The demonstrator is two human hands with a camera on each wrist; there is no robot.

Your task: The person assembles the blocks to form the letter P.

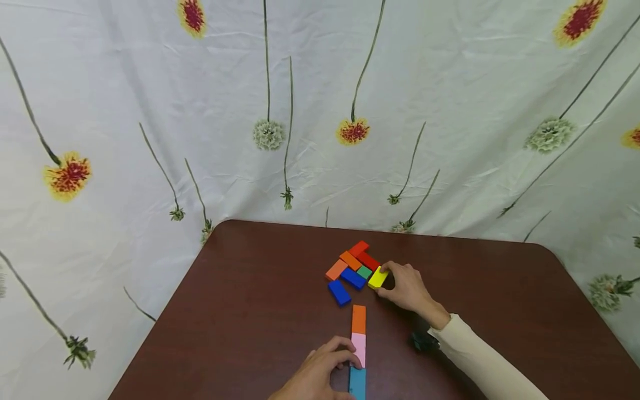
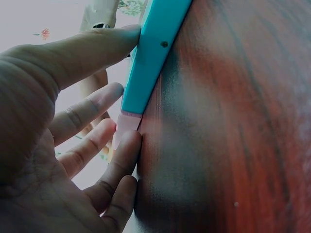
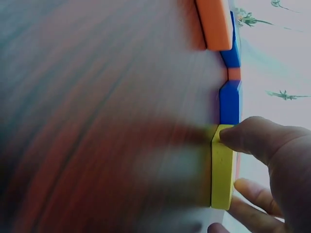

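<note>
My right hand (image 1: 409,286) pinches a yellow block (image 1: 378,278) lengthwise, thumb at its near end and fingers at its far end. In the right wrist view this yellow block (image 3: 222,170) sits low at the tabletop. My left hand (image 1: 320,369) hovers over a straight row of blocks, relaxed fingers touching it. The row has an orange block (image 1: 359,319), a pink block (image 1: 358,350) and a teal block (image 1: 357,382) end to end. In the left wrist view, the thumb touches the teal block (image 2: 150,58); other fingertips lie near the pink block (image 2: 127,122).
Left of the yellow block is a loose cluster with red (image 1: 369,260), orange (image 1: 336,270), green (image 1: 364,272) and blue blocks (image 1: 353,279). Another blue block (image 1: 339,293) lies nearer. The brown table (image 1: 240,311) ends at a flowered cloth (image 1: 310,178).
</note>
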